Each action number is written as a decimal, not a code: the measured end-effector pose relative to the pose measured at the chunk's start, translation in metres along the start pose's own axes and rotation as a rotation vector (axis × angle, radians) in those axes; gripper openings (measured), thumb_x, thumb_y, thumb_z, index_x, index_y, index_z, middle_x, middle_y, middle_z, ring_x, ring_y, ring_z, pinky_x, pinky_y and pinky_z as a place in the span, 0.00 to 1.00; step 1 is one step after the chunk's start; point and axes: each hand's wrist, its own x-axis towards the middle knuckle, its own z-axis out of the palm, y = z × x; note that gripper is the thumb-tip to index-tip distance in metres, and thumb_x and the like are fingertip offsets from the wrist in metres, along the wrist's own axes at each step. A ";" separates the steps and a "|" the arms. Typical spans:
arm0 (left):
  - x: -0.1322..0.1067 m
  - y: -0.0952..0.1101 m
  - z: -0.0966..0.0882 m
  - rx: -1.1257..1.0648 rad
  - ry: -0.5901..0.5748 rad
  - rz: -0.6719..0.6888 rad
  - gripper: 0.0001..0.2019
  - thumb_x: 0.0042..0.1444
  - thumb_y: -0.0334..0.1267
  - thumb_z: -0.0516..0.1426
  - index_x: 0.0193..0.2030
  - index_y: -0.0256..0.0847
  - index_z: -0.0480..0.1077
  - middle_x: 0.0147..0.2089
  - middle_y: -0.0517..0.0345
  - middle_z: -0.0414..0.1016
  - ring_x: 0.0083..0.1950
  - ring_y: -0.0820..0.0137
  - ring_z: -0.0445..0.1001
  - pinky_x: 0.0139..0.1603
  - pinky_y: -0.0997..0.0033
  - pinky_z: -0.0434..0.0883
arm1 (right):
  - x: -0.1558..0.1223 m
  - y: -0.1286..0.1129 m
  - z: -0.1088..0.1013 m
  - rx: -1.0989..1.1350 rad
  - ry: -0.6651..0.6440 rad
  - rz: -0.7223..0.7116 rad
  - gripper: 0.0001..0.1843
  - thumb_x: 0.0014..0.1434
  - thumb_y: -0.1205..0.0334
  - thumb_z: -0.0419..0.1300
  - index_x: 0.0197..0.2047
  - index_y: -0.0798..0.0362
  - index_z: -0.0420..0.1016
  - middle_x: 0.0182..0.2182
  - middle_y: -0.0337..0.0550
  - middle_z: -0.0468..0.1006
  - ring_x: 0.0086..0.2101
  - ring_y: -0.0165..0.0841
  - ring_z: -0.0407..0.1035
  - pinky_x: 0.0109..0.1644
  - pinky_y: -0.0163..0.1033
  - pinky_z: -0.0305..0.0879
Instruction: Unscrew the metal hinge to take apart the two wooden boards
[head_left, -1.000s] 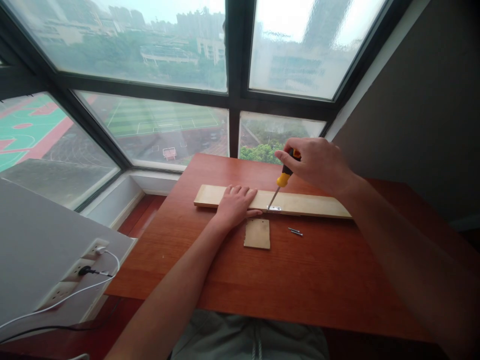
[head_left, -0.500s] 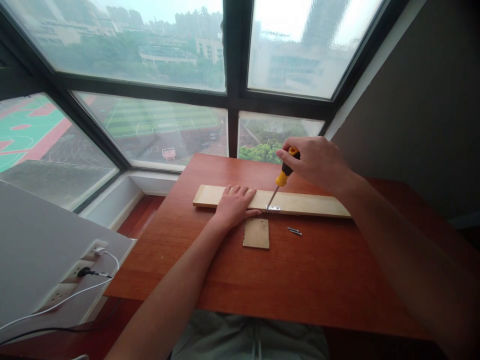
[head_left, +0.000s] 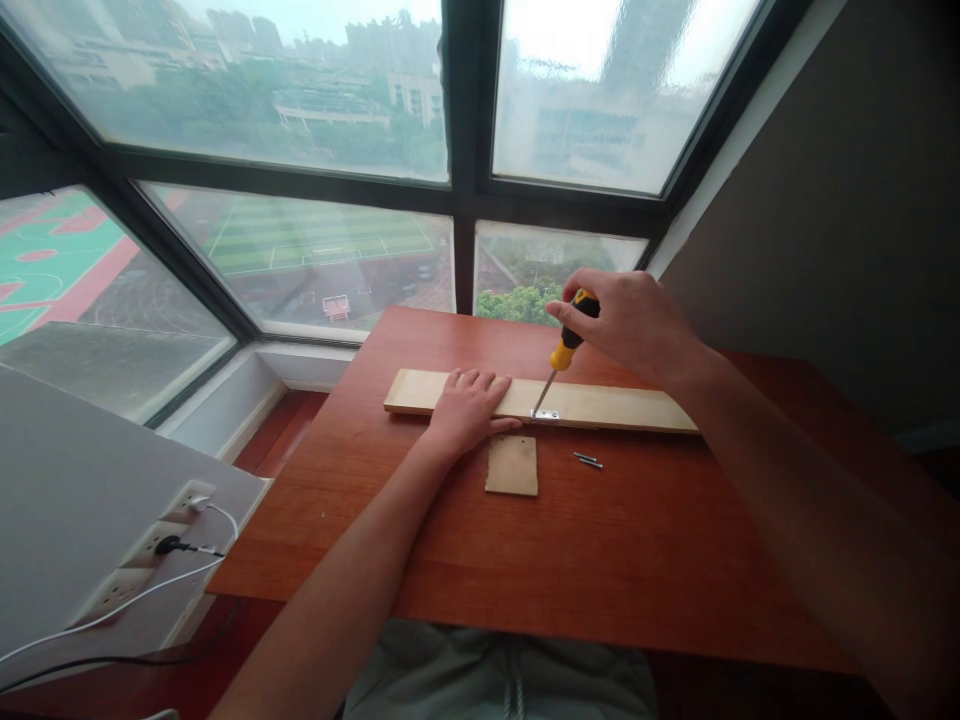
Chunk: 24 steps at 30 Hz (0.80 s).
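A long pale wooden board (head_left: pixel 615 406) lies across the table, its right end hidden behind my right forearm. My left hand (head_left: pixel 469 410) rests flat on the board's left part, fingers stretched over it and thumb along the near edge. My right hand (head_left: pixel 619 315) is closed around the handle of a yellow and black screwdriver (head_left: pixel 561 355), tilted with its tip down at the left end of a small metal plate (head_left: pixel 547 414). That plate sits on the board's near edge; whether a screw is under the tip is too small to tell.
A small thin wooden piece (head_left: pixel 512 467) and two screws (head_left: pixel 588 461) lie on the reddish-brown table (head_left: pixel 660 560) nearer to me. Windows (head_left: pixel 300 250) stand beyond the table. At the left, cables run from wall sockets (head_left: pixel 142 555).
My right hand has turned very slightly on the screwdriver handle. The left hand stays on the board, and the view has shifted a little.
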 end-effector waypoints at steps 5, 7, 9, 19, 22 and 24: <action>0.000 0.000 0.001 0.005 0.001 -0.004 0.33 0.59 0.64 0.52 0.63 0.46 0.62 0.58 0.46 0.70 0.59 0.54 0.66 0.62 0.55 0.56 | -0.002 0.002 -0.004 0.183 -0.071 -0.094 0.16 0.54 0.63 0.58 0.47 0.50 0.71 0.41 0.45 0.79 0.38 0.38 0.71 0.39 0.41 0.62; 0.000 0.000 0.000 0.003 0.001 -0.004 0.33 0.59 0.64 0.51 0.63 0.46 0.62 0.58 0.47 0.71 0.59 0.54 0.66 0.62 0.55 0.56 | -0.003 0.002 -0.005 0.252 -0.122 -0.125 0.17 0.51 0.67 0.58 0.46 0.50 0.70 0.43 0.46 0.78 0.39 0.37 0.70 0.39 0.41 0.62; 0.000 0.000 0.000 0.003 -0.001 -0.004 0.33 0.59 0.65 0.51 0.63 0.46 0.62 0.58 0.47 0.71 0.59 0.54 0.66 0.62 0.55 0.57 | -0.004 0.002 -0.004 0.232 -0.116 -0.117 0.13 0.54 0.64 0.57 0.44 0.50 0.70 0.42 0.46 0.78 0.37 0.38 0.70 0.38 0.41 0.61; 0.000 -0.001 0.001 0.009 0.007 0.006 0.34 0.59 0.65 0.50 0.63 0.44 0.62 0.58 0.46 0.71 0.59 0.54 0.66 0.61 0.55 0.57 | -0.004 0.002 -0.002 0.220 -0.047 -0.086 0.12 0.54 0.63 0.57 0.43 0.50 0.71 0.39 0.45 0.78 0.36 0.38 0.69 0.38 0.42 0.61; -0.001 -0.001 0.001 0.003 0.001 0.003 0.33 0.59 0.64 0.51 0.63 0.45 0.62 0.58 0.46 0.71 0.59 0.54 0.66 0.61 0.55 0.57 | -0.006 0.001 -0.003 0.284 -0.068 -0.097 0.13 0.53 0.64 0.56 0.44 0.50 0.69 0.39 0.45 0.77 0.36 0.37 0.69 0.38 0.41 0.61; -0.001 -0.001 0.001 0.002 0.001 0.000 0.33 0.59 0.64 0.51 0.64 0.46 0.62 0.59 0.47 0.70 0.59 0.54 0.66 0.62 0.54 0.56 | -0.007 0.000 0.000 0.191 -0.025 -0.056 0.10 0.57 0.57 0.56 0.42 0.50 0.70 0.37 0.46 0.77 0.34 0.38 0.68 0.36 0.42 0.59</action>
